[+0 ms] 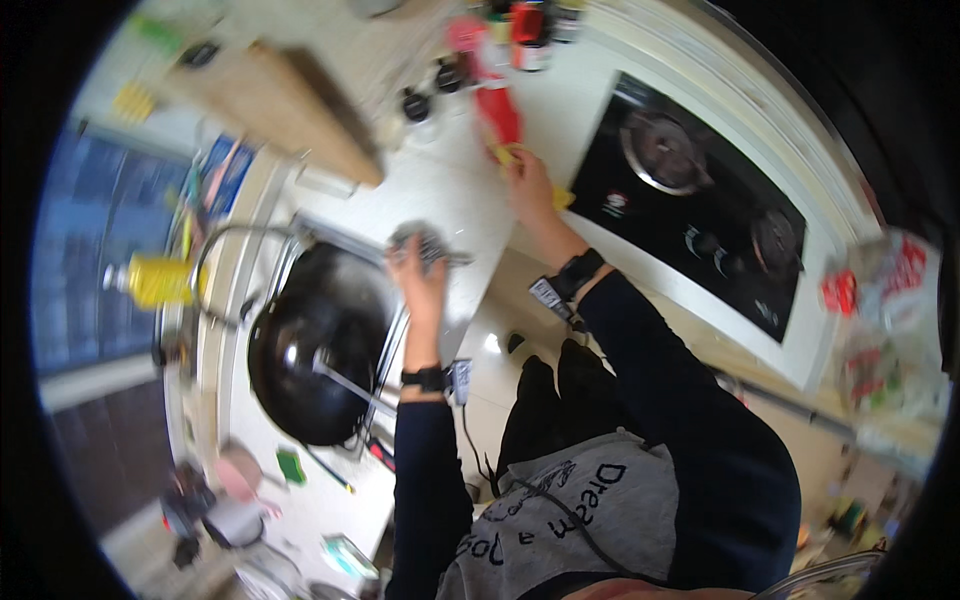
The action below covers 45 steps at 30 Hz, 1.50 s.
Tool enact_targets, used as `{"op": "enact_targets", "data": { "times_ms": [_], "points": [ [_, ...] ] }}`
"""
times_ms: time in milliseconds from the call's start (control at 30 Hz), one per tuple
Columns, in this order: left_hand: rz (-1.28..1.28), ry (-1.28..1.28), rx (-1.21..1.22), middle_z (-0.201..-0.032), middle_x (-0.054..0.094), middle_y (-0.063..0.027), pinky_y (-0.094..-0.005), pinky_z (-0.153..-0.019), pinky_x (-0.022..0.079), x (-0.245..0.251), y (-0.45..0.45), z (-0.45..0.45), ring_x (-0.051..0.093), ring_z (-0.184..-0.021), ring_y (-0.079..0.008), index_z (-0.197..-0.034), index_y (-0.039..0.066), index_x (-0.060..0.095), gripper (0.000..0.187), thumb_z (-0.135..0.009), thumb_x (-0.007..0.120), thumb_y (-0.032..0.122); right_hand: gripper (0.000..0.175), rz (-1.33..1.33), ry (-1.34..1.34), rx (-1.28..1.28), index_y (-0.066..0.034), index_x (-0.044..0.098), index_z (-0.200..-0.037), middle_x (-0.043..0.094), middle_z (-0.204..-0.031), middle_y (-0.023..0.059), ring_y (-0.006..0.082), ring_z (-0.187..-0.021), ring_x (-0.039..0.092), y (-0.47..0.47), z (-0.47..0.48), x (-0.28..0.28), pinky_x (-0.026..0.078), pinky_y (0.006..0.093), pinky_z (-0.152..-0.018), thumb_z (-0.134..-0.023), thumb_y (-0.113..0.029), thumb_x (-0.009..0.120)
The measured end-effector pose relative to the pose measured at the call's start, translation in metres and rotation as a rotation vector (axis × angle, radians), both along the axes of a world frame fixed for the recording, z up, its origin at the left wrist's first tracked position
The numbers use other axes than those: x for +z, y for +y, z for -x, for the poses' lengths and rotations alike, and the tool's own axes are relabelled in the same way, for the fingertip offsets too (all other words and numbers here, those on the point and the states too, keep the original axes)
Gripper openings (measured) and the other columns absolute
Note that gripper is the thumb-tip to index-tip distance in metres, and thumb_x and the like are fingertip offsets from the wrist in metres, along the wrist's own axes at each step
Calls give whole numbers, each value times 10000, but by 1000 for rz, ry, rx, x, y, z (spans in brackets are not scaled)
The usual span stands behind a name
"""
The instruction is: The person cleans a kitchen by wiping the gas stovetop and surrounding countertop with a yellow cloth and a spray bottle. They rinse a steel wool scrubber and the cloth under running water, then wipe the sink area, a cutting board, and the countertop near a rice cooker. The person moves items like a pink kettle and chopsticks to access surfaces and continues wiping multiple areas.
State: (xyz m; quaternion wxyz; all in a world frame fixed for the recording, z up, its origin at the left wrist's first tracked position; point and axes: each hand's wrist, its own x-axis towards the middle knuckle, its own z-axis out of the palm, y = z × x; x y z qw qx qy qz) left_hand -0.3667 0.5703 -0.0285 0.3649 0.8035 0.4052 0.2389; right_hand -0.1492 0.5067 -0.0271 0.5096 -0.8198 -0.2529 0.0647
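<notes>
My left hand (417,281) is closed over a grey mesh-like thing (421,241), perhaps a strainer or scourer, on the white countertop (450,172) beside the sink. My right hand (530,184) grips a yellow thing (504,154), perhaps a cloth, at the lower end of a red bottle-like thing (496,112). Blur hides whether it touches the bottle. More yellow (562,199) shows past the palm. A black wok (311,352) sits over the sink to the left, with a thin metal handle (352,386) reaching across it.
A black cooktop (690,202) lies right of my right hand. Small black-capped jars (415,105) and several bottles (529,45) stand at the back. A wooden board (277,105) stands behind the sink. A curved faucet (199,262), a yellow bottle (157,281) and a green sponge (291,466) are at the left.
</notes>
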Motion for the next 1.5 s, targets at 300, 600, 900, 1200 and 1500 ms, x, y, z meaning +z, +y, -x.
{"op": "enact_targets", "data": {
  "times_ms": [300, 600, 900, 1200, 1500],
  "points": [
    [385, -95, 114, -1369, 286, -245, -355, -902, 439, 58, -63, 47, 516, -1064, -330, -1295, 49, 398, 513, -804, 545, 19, 345, 345, -305, 488, -102, 547, -1136, 492, -1203, 148, 305, -1080, 476, 31, 84, 7, 374, 426, -898, -814, -221, 574],
    [186, -70, 783, -1120, 459, -137, -256, -684, 493, 99, -125, 194, 572, -784, -178, -1143, 50, 502, 325, -824, 536, -5, 472, 117, 878, 612, -17, 460, -1085, 581, -909, 108, 169, -740, 574, 183, 189, -1, 472, 297, -616, -777, -296, 683],
    [408, -228, 1319, -1037, 438, -70, -217, -638, 449, 77, -226, 248, 535, -734, -112, -1120, 9, 512, 283, -837, 517, -9, 398, -7, 990, 312, 1, 496, -938, 569, -709, 43, 122, -584, 516, 274, 254, -58, 416, 259, -513, -687, -131, 776],
    [412, -252, 1451, -993, 494, -72, -227, -665, 466, 92, -241, 248, 563, -773, -113, -1129, 17, 500, 275, -855, 507, 11, 437, -179, 1579, 613, -156, 544, -905, 618, -1049, -29, 114, -924, 474, 252, 243, -70, 269, 274, -734, -857, -574, 431],
    [493, -420, 1412, -887, 551, -47, -211, -651, 449, 104, -212, 237, 567, -780, -104, -1130, 31, 496, 273, -858, 515, 17, 413, -102, 1613, 619, -140, 539, -1077, 562, -1031, -4, 149, -893, 478, 253, 233, -89, 338, 292, -786, -848, -483, 536]
  ]
}}
